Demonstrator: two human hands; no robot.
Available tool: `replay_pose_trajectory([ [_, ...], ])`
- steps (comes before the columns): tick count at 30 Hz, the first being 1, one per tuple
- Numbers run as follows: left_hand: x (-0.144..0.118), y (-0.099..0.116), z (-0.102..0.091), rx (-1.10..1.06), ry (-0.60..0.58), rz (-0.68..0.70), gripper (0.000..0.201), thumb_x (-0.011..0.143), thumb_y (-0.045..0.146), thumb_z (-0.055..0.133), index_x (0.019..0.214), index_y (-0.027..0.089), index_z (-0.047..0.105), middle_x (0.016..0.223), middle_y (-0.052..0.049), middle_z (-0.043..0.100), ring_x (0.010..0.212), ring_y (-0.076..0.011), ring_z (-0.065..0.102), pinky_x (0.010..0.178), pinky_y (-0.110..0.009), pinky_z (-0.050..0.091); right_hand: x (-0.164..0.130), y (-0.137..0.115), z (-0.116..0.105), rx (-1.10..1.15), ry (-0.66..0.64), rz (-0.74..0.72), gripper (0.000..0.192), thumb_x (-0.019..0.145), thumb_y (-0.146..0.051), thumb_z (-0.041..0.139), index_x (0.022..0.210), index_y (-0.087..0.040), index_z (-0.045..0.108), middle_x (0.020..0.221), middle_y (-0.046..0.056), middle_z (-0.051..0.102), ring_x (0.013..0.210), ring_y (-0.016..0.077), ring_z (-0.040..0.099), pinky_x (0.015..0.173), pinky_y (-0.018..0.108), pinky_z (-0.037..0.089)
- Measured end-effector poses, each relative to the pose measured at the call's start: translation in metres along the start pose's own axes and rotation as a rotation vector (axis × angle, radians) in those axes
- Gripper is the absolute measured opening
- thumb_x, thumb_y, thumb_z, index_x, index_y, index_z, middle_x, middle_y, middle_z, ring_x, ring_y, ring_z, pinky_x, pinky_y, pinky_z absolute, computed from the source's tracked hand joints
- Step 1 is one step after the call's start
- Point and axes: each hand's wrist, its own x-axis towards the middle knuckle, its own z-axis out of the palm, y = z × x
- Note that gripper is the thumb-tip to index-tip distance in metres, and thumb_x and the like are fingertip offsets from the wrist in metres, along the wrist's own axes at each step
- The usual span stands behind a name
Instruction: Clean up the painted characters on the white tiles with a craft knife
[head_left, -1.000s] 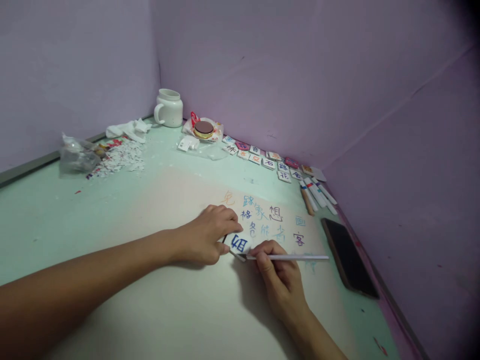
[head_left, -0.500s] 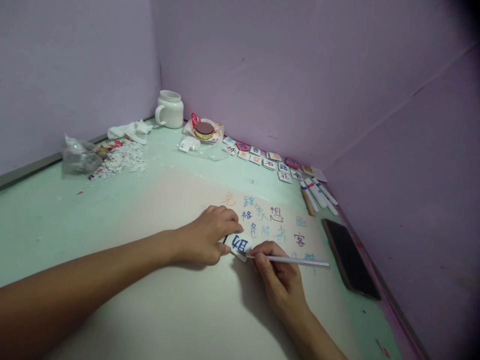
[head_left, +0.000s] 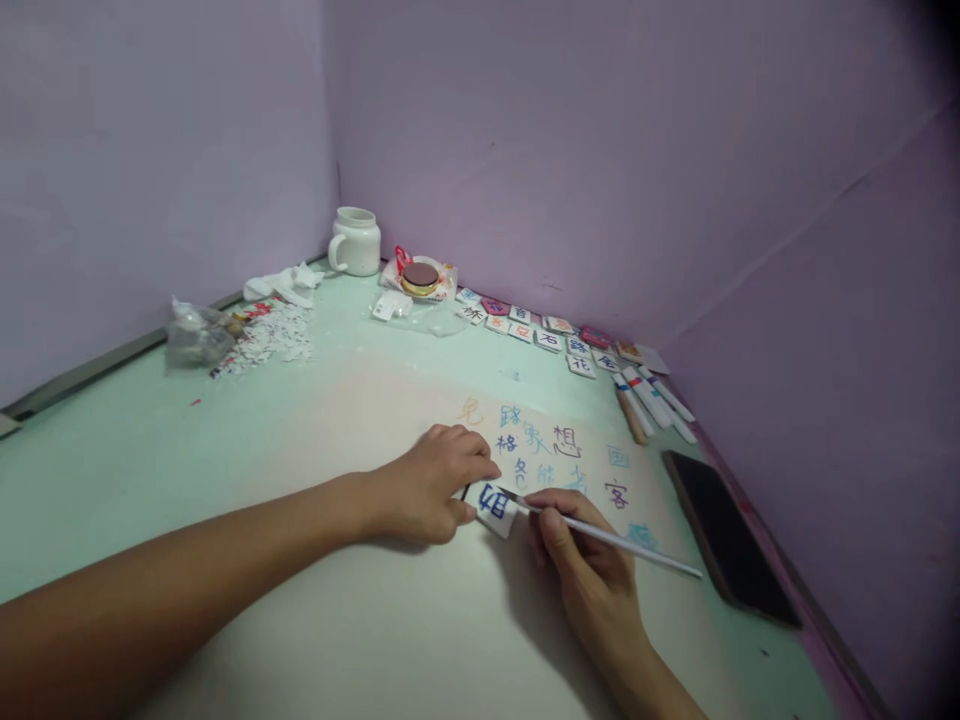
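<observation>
My left hand (head_left: 431, 485) steadies a small white tile (head_left: 504, 520) on the sheet, thumb and fingers pinched at its left side and far edge. A blue Chinese character marks the tile's top. In my right hand (head_left: 589, 560) is a slim silver craft knife (head_left: 637, 546), gripped like a pen, its dark pointed tip at the tile's far right corner. Whether the tip touches the surface I cannot tell. Beneath both hands lies a large pale sheet (head_left: 360, 620), with several coloured characters written on it beyond the tile.
A phone (head_left: 731, 535) lies at the right edge. Several markers (head_left: 652, 400) and lettered tiles (head_left: 550, 341) line the back wall. Farther left are a round tin (head_left: 420, 280), a white mug (head_left: 355, 243), a heap of white shavings (head_left: 274, 338) and a plastic bag (head_left: 196, 335).
The knife tip has moved from the tile's near side to its far right corner, and the handle now slants more toward me. The whole view has shifted slightly.
</observation>
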Motion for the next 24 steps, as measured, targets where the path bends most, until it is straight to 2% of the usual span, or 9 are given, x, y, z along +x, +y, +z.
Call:
replay_pose_trajectory([
  [5, 0.0, 0.006, -0.002, 0.087, -0.048, -0.025, 0.044, 0.071, 0.02, 0.072, 0.114, 0.017, 0.06, 0.121, -0.009, 0.056, 0.113, -0.0268, 0.047, 0.098, -0.042, 0.034, 0.004, 0.004, -0.011, -0.182, -0.041, -0.042, 0.025, 0.083, -0.045, 0.056, 0.085, -0.024, 0.068, 0.062, 0.0, 0.059, 0.051, 0.0138, 0.052, 0.044, 0.022, 0.04],
  [8, 0.001, 0.006, -0.004, 0.137, -0.076, -0.022, 0.047, 0.075, 0.024, 0.069, 0.12, 0.017, 0.057, 0.125, -0.008, 0.054, 0.115, -0.0261, 0.046, 0.098, -0.04, 0.034, 0.009, 0.014, -0.018, -0.315, -0.059, -0.045, 0.026, 0.08, -0.048, 0.058, 0.087, -0.025, 0.069, 0.065, 0.001, 0.064, 0.052, 0.0155, 0.056, 0.048, 0.022, 0.047],
  [12, 0.0, 0.004, -0.006, 0.164, -0.097, -0.012, 0.047, 0.078, 0.028, 0.066, 0.123, 0.018, 0.055, 0.126, -0.007, 0.053, 0.118, -0.0265, 0.043, 0.098, -0.04, 0.034, 0.012, 0.021, -0.018, -0.355, 0.0, -0.027, 0.036, 0.077, -0.057, 0.055, 0.084, -0.025, 0.069, 0.061, 0.001, 0.065, 0.052, 0.0167, 0.06, 0.047, 0.022, 0.051],
  [16, -0.001, 0.005, -0.006, 0.169, -0.097, -0.012, 0.048, 0.079, 0.028, 0.065, 0.124, 0.018, 0.054, 0.126, -0.007, 0.052, 0.118, -0.0264, 0.043, 0.097, -0.04, 0.034, 0.01, 0.015, -0.015, -0.381, 0.041, -0.046, 0.035, 0.077, -0.056, 0.055, 0.082, -0.024, 0.069, 0.067, 0.001, 0.068, 0.056, 0.0167, 0.063, 0.048, 0.021, 0.052],
  [21, 0.0, 0.007, -0.006, 0.156, -0.089, -0.006, 0.047, 0.077, 0.026, 0.066, 0.122, 0.017, 0.056, 0.126, -0.008, 0.053, 0.116, -0.0266, 0.044, 0.098, -0.04, 0.034, 0.008, 0.005, -0.014, -0.416, -0.021, -0.154, 0.027, 0.081, -0.046, 0.056, 0.087, -0.023, 0.069, 0.055, -0.001, 0.064, 0.041, 0.0143, 0.058, 0.038, 0.02, 0.047],
  [24, 0.0, 0.007, -0.005, 0.139, -0.063, -0.011, 0.046, 0.075, 0.024, 0.069, 0.119, 0.017, 0.057, 0.123, -0.009, 0.054, 0.114, -0.0263, 0.046, 0.097, -0.039, 0.035, 0.007, 0.004, -0.017, -0.489, -0.036, -0.276, 0.021, 0.084, -0.038, 0.057, 0.093, -0.023, 0.069, 0.064, 0.0, 0.068, 0.051, 0.0158, 0.064, 0.047, 0.021, 0.052],
])
